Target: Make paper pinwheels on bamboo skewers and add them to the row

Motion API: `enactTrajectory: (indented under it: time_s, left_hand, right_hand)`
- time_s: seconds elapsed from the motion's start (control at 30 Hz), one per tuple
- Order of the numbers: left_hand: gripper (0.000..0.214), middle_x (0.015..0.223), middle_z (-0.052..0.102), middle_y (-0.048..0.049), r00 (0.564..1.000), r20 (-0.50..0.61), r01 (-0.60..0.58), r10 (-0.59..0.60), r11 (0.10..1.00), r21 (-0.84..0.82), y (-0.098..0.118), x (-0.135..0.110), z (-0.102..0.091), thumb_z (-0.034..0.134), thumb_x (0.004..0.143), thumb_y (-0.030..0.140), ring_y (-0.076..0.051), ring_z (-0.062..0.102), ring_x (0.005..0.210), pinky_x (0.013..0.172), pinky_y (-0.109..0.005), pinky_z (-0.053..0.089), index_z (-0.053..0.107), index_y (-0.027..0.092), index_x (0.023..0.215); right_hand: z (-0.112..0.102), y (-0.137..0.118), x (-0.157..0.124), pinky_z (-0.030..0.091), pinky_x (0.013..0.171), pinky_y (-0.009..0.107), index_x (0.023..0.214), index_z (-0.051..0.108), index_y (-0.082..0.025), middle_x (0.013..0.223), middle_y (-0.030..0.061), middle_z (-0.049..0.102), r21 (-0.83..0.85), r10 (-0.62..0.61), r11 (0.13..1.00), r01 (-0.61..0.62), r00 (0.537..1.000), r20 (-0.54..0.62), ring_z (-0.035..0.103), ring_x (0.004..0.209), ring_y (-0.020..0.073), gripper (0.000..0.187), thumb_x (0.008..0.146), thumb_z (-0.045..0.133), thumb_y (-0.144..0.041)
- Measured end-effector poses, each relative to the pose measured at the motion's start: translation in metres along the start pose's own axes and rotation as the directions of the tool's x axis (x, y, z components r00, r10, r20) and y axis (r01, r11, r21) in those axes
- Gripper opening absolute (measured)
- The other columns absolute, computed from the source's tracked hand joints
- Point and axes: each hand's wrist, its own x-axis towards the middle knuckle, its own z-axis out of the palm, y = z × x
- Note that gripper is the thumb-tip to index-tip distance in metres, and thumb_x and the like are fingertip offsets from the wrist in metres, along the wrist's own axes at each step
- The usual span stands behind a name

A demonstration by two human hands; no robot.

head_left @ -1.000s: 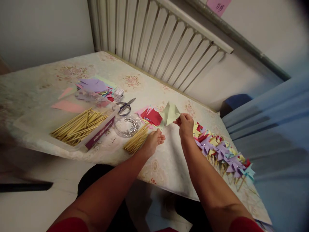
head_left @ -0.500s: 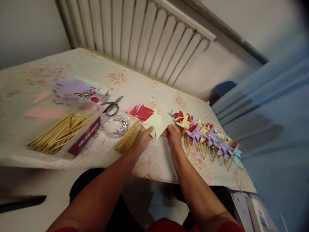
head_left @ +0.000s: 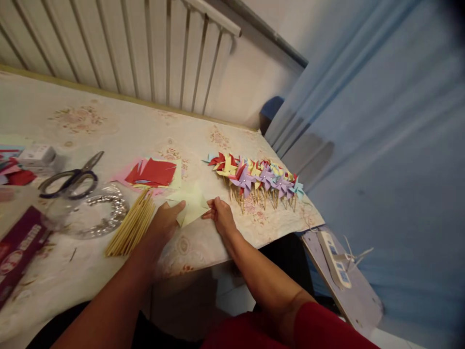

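Note:
A pale yellow-green cut paper square point(head_left: 191, 203) lies near the table's front edge. My left hand point(head_left: 165, 222) pinches its left side, thumb on top. My right hand point(head_left: 221, 216) grips its right corner with closed fingers. Just left of my left hand lies a bundle of thin wooden sticks point(head_left: 132, 224). Behind the paper sits a stack of red and pink paper squares point(head_left: 154, 173). A row of finished paper pinwheels point(head_left: 256, 177) on sticks lies to the right of my right hand.
Scissors point(head_left: 69, 179) and a clear round container of shiny pins point(head_left: 96, 213) lie at the left, with a maroon box edge point(head_left: 18, 247). A power strip point(head_left: 334, 257) sits on a board beyond the table's right end. A blue curtain hangs right; a radiator stands behind.
My right hand brought the raised paper down to the table, and my left hand took hold of its other side. The view swung to the right.

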Motion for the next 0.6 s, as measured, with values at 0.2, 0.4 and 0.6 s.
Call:
enactTrajectory:
  time_s: [0.2,0.4,0.6]
  left_hand:
    - [0.037,0.076,0.073,-0.0036,0.997,0.024,0.068,-0.070,0.994,0.088,-0.011,0.005,-0.005,0.074,0.067,0.022,-0.020,0.068,0.063,0.056,-0.028,0.053,0.064,0.013,0.102]
    - [0.042,0.077,0.073,-0.0046,0.993,0.063,0.094,-0.104,0.985,0.148,-0.016,0.006,-0.006,0.077,0.065,0.025,-0.020,0.068,0.062,0.057,-0.029,0.053,0.064,0.013,0.103]
    - [0.046,0.076,0.073,-0.0045,0.995,0.044,0.079,-0.090,0.974,0.214,-0.019,0.007,-0.007,0.079,0.061,0.028,-0.021,0.068,0.065,0.062,-0.030,0.054,0.065,0.012,0.103]
  right_hand:
    - [-0.005,0.006,-0.001,0.051,0.054,0.028,0.082,0.063,-0.019,0.074,0.0015,0.060,-0.054,-0.010,0.998,0.014,0.998,0.069,0.059,0.062,0.0147,0.042,0.080,0.059,-0.061]
    - [-0.008,0.006,0.000,0.041,0.059,0.026,0.080,0.061,-0.021,0.067,-0.0020,0.055,-0.213,-0.033,0.976,0.038,0.999,0.025,0.048,0.061,0.0127,0.035,0.081,0.058,-0.055]
    - [-0.009,0.002,-0.004,0.030,0.053,0.024,0.076,0.060,-0.019,0.062,-0.0053,0.046,-0.278,-0.046,0.959,0.059,0.998,0.053,0.038,0.056,0.0107,0.037,0.081,0.060,-0.056]
